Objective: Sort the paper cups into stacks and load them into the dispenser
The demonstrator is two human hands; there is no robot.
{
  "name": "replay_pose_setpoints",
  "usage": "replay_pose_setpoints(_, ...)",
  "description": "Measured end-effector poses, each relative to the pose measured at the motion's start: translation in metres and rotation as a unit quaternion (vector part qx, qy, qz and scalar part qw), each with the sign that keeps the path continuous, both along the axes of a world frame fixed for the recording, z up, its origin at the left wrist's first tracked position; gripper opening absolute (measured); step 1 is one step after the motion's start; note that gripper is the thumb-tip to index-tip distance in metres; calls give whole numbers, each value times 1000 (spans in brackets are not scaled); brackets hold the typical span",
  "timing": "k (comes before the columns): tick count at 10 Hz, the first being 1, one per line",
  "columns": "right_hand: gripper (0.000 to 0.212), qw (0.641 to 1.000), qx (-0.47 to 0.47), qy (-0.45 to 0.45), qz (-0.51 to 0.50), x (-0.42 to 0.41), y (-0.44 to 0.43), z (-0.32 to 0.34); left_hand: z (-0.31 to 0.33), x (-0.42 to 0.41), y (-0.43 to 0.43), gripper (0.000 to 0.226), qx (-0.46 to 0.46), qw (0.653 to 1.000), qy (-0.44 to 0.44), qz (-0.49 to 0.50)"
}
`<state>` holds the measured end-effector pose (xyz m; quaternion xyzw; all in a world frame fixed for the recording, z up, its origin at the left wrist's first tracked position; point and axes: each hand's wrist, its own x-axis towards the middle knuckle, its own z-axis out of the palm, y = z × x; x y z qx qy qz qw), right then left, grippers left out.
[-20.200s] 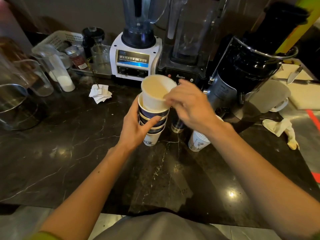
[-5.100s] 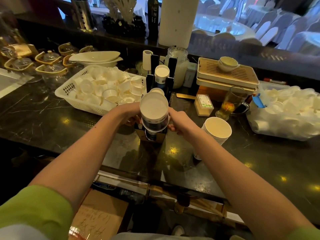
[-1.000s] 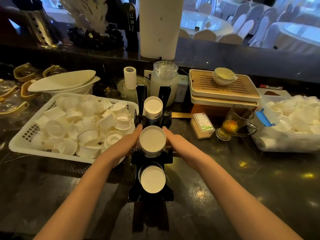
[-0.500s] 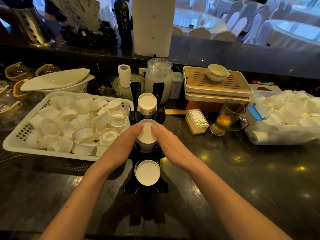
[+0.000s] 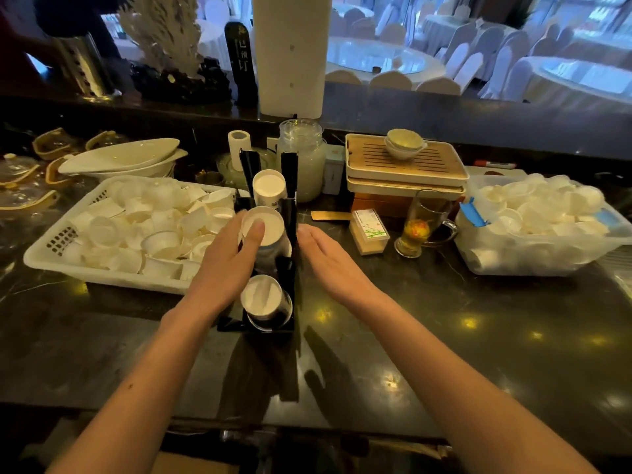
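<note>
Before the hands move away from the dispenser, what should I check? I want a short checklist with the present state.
1. Middle stack seated in dispenser: cannot tell, left hand hides its side.
2. Front stack in its slot: ok.
3. Back stack in its slot: ok.
4. Right hand free: ok, open, holding nothing.
5. Mug apart from right hand: ok.
</note>
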<state>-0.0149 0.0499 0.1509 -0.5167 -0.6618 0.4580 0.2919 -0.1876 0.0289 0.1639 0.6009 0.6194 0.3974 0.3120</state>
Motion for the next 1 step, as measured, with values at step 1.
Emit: replay_pose_setpoints(1, 57, 1000, 23, -2, -4, 36, -23, 7, 6, 26, -29, 59, 72, 994, 53, 67)
